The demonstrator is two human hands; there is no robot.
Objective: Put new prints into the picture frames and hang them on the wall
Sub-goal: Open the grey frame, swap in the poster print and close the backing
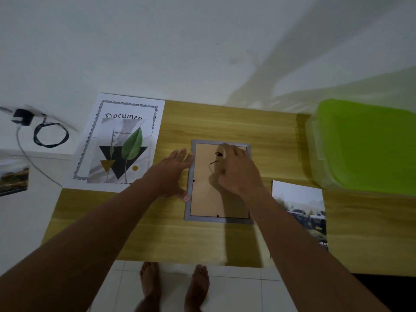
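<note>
Grey frame point(203, 199): face down, long axis pointing away — hanger point(218, 154) end far.
Left hand point(173, 174): fingers straight, touching left rim.
Right hand point(236, 170): blurred over frame — grip unclear.

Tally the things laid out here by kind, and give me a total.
Picture frames: 1, the grey frame, back side up.
Prints: 3, the leaf print, truck print and landscape print.
Document sheets: 1, the document sheet under the leaf print.
Boxes: 1, the green-lidded box.
Chargers: 1, the black charger with its cable.
Total: 7.
</note>
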